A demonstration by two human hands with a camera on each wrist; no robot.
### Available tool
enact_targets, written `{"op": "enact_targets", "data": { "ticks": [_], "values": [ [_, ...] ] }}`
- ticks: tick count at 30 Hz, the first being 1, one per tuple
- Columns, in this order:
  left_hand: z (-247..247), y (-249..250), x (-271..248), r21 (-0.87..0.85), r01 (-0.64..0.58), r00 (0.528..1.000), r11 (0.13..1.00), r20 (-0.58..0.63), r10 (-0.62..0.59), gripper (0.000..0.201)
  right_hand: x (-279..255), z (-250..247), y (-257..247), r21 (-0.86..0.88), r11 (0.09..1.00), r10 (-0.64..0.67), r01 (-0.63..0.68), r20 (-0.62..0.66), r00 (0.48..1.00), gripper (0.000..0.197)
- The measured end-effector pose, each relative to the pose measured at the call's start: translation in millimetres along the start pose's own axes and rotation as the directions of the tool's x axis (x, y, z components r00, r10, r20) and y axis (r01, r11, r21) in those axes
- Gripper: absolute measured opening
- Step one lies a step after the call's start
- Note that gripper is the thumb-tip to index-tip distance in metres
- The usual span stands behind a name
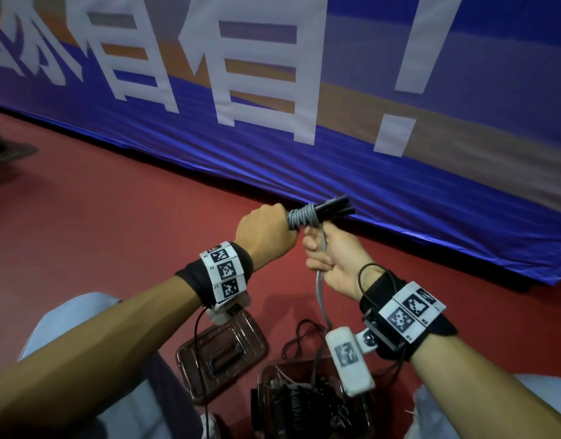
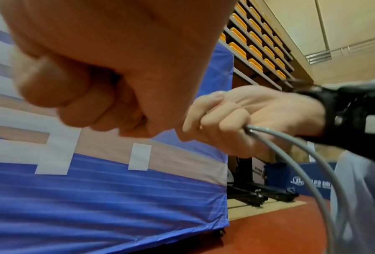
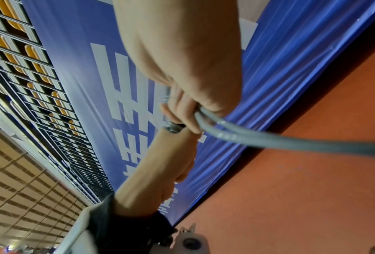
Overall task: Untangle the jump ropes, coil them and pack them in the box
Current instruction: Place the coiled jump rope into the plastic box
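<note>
My left hand (image 1: 266, 231) grips a pair of black jump-rope handles (image 1: 334, 205) with grey rope wound tightly round them in a coil (image 1: 302, 218). My right hand (image 1: 334, 256), just below and right of the coil, holds the loose doubled grey rope (image 1: 320, 286), which hangs down toward the box. In the left wrist view my left hand (image 2: 91, 96) is a closed fist and the right hand (image 2: 236, 120) grips two grey strands (image 2: 291, 149). The right wrist view has those grey strands (image 3: 269, 141) leaving my right hand (image 3: 188, 110). The brown box (image 1: 310, 403) below holds dark coiled ropes.
The box's brown lid (image 1: 222, 350) lies on the red floor (image 1: 114, 217) left of the box. A black cord (image 1: 301, 337) loops on the floor behind the box. A blue printed banner (image 1: 336, 137) stands close ahead. My knees flank the box.
</note>
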State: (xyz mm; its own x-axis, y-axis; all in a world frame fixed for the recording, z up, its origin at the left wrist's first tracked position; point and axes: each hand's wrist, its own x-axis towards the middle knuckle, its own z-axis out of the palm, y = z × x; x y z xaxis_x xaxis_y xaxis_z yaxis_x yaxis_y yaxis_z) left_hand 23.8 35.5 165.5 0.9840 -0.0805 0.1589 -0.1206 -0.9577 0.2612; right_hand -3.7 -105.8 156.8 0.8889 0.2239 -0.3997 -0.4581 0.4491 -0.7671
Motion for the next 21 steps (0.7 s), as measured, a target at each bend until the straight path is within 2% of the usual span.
{"op": "enact_targets", "data": {
  "ticks": [3, 5, 6, 8, 9, 10, 14, 16, 18, 21],
  "values": [
    [19.5, -3.2, -0.1, 0.221, -0.024, 0.993, 0.975, 0.121, -0.003, 0.026, -1.8, -0.6, 5.8, -0.153, 0.976, 0.143, -0.153, -0.077, 0.987, 0.025],
    [28.9, -4.6, -1.0, 0.285, -0.048, 0.973, 0.957, 0.229, -0.019, 0.028, -3.0, -4.8, 6.5, -0.436, 0.883, 0.133, -0.175, -0.126, 0.983, 0.022],
    [31.7, -4.1, -1.3, 0.3, -0.068, 0.962, 0.952, 0.274, -0.017, 0.029, -3.3, -8.6, 5.1, -0.611, 0.778, 0.067, -0.148, -0.153, 0.986, 0.024],
    [34.1, -2.9, -1.4, 0.312, -0.128, 0.941, 0.942, 0.337, 0.016, 0.03, -4.1, -19.0, -1.7, -0.873, 0.481, -0.123, -0.081, -0.158, 0.98, 0.028],
    [33.1, -2.5, -0.9, 0.317, -0.165, 0.933, 0.934, 0.358, 0.043, 0.031, -4.7, -24.6, -6.6, -0.939, 0.34, -0.196, -0.044, -0.117, 0.974, 0.031],
    [30.6, -3.0, 0.0, 0.323, -0.201, 0.925, 0.925, 0.374, 0.071, 0.032, -5.9, -29.5, -11.4, -0.969, 0.245, -0.235, -0.004, -0.064, 0.97, 0.033],
    [14.4, -7.1, 6.1, 0.384, -0.368, 0.886, 0.847, 0.42, 0.195, 0.031, -14.0, -40.2, -24.9, -0.98, 0.052, -0.28, 0.194, 0.172, 0.944, 0.038],
    [11.3, -7.8, 6.1, 0.402, -0.489, 0.838, 0.774, 0.463, 0.289, 0.025, -15.6, -45.3, -31.0, -0.968, -0.111, -0.297, 0.226, 0.249, 0.922, 0.04],
    [11.1, -7.5, 3.9, 0.402, -0.602, 0.777, 0.69, 0.495, 0.389, 0.024, -15.2, -52.2, -36.7, -0.957, -0.176, -0.269, 0.232, 0.273, 0.924, 0.05],
    [5.1, -6.6, 3.4, 0.444, -0.696, 0.716, 0.564, 0.485, 0.502, 0.026, -14.3, -59.7, -40.3, -0.954, -0.08, -0.188, 0.291, 0.301, 0.935, 0.061]
  ]
}}
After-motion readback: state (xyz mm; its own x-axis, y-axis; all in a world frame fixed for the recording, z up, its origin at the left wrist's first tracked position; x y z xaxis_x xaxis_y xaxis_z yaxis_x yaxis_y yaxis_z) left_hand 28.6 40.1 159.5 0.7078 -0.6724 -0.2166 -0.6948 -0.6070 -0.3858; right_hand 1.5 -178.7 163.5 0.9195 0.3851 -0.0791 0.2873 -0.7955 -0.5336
